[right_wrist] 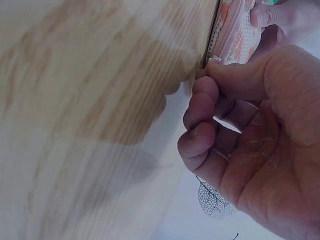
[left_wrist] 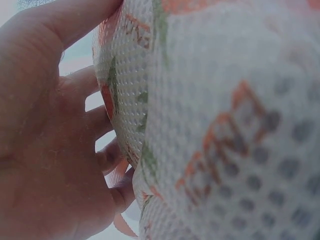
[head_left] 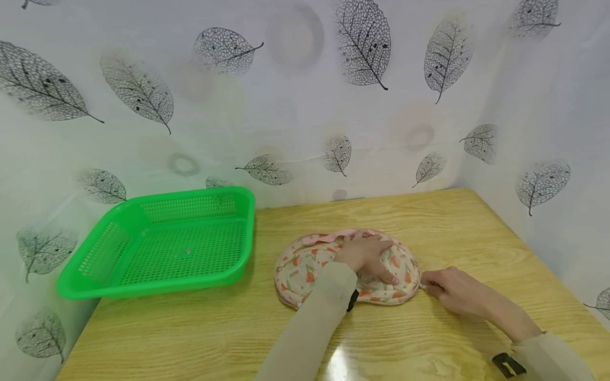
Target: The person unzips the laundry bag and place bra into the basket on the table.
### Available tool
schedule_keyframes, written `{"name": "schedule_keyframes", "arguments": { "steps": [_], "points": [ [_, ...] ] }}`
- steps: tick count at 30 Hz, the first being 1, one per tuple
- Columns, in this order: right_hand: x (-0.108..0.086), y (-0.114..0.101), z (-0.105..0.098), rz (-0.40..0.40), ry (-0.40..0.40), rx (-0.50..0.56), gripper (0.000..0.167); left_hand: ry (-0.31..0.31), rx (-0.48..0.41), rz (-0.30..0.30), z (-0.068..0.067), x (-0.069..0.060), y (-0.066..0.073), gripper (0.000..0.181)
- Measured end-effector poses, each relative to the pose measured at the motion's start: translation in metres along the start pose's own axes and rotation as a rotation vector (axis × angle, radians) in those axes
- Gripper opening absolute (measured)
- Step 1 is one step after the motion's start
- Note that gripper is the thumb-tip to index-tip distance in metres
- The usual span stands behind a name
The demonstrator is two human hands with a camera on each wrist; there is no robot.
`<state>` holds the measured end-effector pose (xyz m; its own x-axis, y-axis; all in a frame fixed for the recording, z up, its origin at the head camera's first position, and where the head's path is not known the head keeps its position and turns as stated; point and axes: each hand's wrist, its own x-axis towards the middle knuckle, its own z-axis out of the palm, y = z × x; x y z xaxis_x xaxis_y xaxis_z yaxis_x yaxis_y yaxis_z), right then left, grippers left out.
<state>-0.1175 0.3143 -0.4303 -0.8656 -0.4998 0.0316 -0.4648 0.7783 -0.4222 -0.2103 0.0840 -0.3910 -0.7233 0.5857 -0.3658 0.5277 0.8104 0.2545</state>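
Observation:
A rounded mesh bag (head_left: pixel 305 270) with a peach-coloured print and a pink strap lies on the wooden table. The left hand (head_left: pixel 366 255) rests on top of it with fingers spread; in the left wrist view the palm (left_wrist: pixel 50 135) is beside the mesh fabric (left_wrist: pixel 210 120). At the bag's right end the right hand (head_left: pixel 455 291) pinches the zipper pull (head_left: pixel 422 286) between thumb and index finger. The right wrist view shows that hand (right_wrist: pixel 240 115) with its other fingers curled, next to the zipped edge (right_wrist: pixel 227 35) of the bag.
A green plastic basket (head_left: pixel 157 288) stands at the left of the table (head_left: pixel 214 328), with a tiny pale speck on its floor. Behind and at the sides hangs a white curtain (head_left: pixel 295 116) with a dark leaf print.

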Motion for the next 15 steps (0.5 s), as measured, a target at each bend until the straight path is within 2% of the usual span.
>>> {"name": "schedule_keyframes", "arguments": {
  "steps": [8,15],
  "points": [
    [-0.0011,-0.0009,-0.0006,0.008,-0.013,0.010,0.028,-0.005,0.005,-0.004,0.0004,0.0009,0.0006,0.090],
    [-0.0021,0.0004,0.0022,-0.040,-0.005,0.035,0.026,-0.010,0.011,-0.008,0.0009,0.0027,0.0007,0.092]
  ]
}}
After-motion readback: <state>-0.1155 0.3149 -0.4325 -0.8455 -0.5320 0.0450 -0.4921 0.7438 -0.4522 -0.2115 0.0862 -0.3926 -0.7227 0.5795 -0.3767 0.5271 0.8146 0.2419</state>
